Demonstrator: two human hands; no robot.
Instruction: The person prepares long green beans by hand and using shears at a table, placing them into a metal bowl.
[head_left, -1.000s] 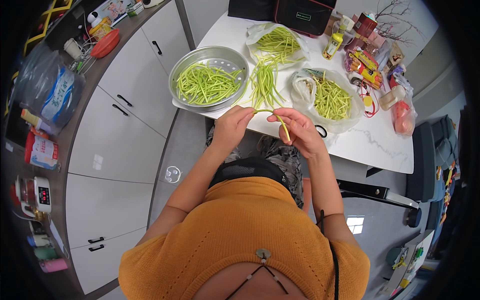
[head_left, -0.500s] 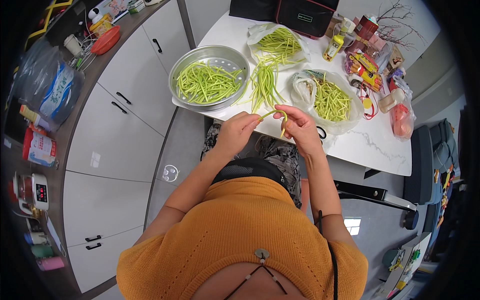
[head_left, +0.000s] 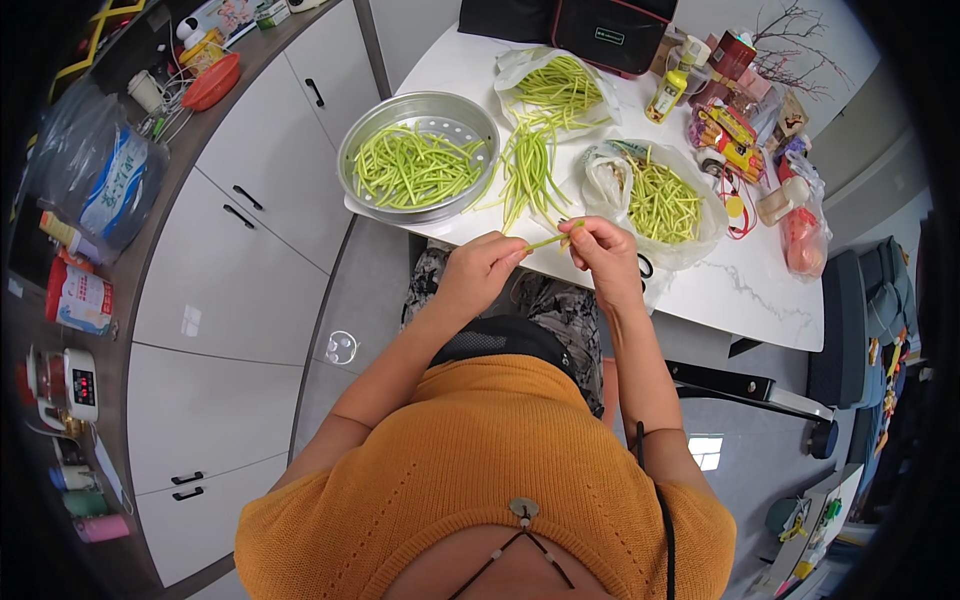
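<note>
Left hand (head_left: 482,268) and right hand (head_left: 606,258) pinch the same green stem (head_left: 545,243), held nearly straight above the near edge of the white table (head_left: 755,300); the step looks like snapping it; the next move seems to need a close, firm pinch; beyond, loose long stems (head_left: 526,175) lie between a perforated metal pan (head_left: 450,126) and a plastic bag (head_left: 705,240) of short pieces (head_left: 660,203).

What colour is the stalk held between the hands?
The stalk is yellowish green, clearest in the head view.

The pan (head_left: 434,125) is shiny metal, the counter (head_left: 755,290) smooth and glossy, the bags (head_left: 606,180) crinkly plastic, the sweater (head_left: 490,430) bumpy knitted cloth.
</note>
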